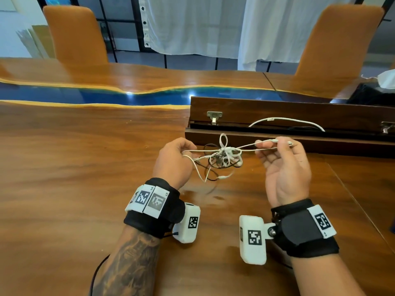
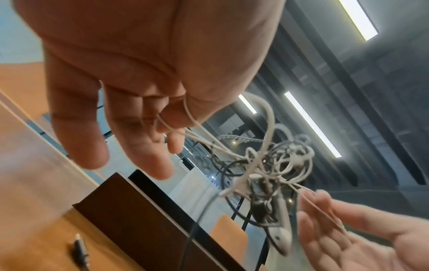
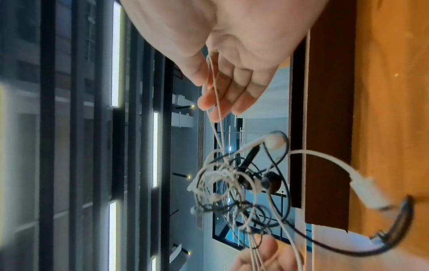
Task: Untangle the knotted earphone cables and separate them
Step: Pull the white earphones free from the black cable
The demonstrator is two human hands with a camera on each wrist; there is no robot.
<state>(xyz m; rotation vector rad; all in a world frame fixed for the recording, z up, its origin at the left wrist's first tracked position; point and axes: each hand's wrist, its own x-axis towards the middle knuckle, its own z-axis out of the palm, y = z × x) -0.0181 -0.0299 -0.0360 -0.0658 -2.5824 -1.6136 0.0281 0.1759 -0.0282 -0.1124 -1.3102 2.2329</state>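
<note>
A knot of white and black earphone cables point(image 1: 222, 155) hangs in the air between my two hands, above the wooden table point(image 1: 74, 167). My left hand point(image 1: 174, 160) pinches white strands at the knot's left side, and loose ends droop from it toward the table. My right hand point(image 1: 277, 150) pinches a pair of taut white strands point(image 1: 265, 144) pulled out to the right. In the left wrist view a white earbud point(image 2: 281, 236) dangles under the tangle point(image 2: 274, 165). In the right wrist view black earbuds point(image 3: 269, 180) sit inside the tangle point(image 3: 232, 183).
A long dark wooden box point(image 1: 288, 129) lies open just behind my hands, with a white cable point(image 1: 286, 120) in it. A black plug point(image 2: 80, 251) lies on the table. Two orange chairs point(image 1: 77, 33) stand at the far side, and a blue resin strip point(image 1: 106, 95) crosses the table.
</note>
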